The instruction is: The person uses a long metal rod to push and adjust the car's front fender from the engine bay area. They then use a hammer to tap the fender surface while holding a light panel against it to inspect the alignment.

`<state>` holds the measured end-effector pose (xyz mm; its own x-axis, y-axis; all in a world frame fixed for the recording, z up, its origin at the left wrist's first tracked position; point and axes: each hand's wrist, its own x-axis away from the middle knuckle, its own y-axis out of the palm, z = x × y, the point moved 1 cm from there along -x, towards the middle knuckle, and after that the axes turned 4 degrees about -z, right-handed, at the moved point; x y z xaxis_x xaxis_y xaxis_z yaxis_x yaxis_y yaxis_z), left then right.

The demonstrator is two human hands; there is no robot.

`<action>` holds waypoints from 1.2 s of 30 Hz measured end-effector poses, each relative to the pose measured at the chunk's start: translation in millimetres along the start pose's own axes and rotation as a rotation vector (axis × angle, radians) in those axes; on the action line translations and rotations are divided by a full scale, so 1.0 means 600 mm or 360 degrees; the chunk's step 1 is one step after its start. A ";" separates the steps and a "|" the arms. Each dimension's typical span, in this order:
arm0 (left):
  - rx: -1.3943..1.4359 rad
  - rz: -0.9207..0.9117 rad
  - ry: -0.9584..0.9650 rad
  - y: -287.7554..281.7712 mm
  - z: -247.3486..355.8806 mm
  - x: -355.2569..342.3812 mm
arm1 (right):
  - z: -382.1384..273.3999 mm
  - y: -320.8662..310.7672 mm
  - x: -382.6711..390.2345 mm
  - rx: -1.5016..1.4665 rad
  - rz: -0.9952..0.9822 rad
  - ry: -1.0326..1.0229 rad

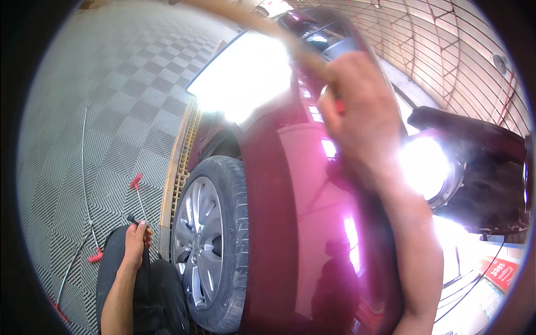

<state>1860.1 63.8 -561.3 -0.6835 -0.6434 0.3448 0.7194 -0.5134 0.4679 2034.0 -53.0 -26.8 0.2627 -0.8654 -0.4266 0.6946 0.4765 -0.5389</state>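
My right hand is raised over the side of a dark red car. It is closed round a long light-brown wooden rod, which runs up to the top left and is smeared by motion. A bit of red shows at the grip. My left hand is low, by my dark-trousered knee, closed on a slim tool with a black end; an orange part shows beside the fingers. Just right of my knees is the car's wheel, with a grey rim and black tyre.
Metal rods with red T-shaped handles lie on the grey tiled floor. A bright light panel stands beyond the wheel. Beside the car runs a yellow grating. An open dark flap juts out at the right.
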 end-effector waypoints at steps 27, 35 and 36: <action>-0.0034 -0.0084 0.0034 -0.023 -0.014 -0.026 | 0.007 -0.014 -0.010 0.0220 0.0015 -0.0046; -0.0142 -0.0059 0.0046 -0.024 -0.012 -0.023 | 0.029 0.013 0.007 0.0403 -0.0112 -0.0220; -0.0114 -0.0060 0.0058 -0.021 -0.012 -0.022 | 0.021 0.002 -0.001 0.0320 0.0008 -0.0176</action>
<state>1860.8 74.8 -577.7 -0.7062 -0.6425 0.2973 0.7011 -0.5763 0.4199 2043.2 -53.7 -18.0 0.3304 -0.8801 -0.3410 0.8098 0.4499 -0.3766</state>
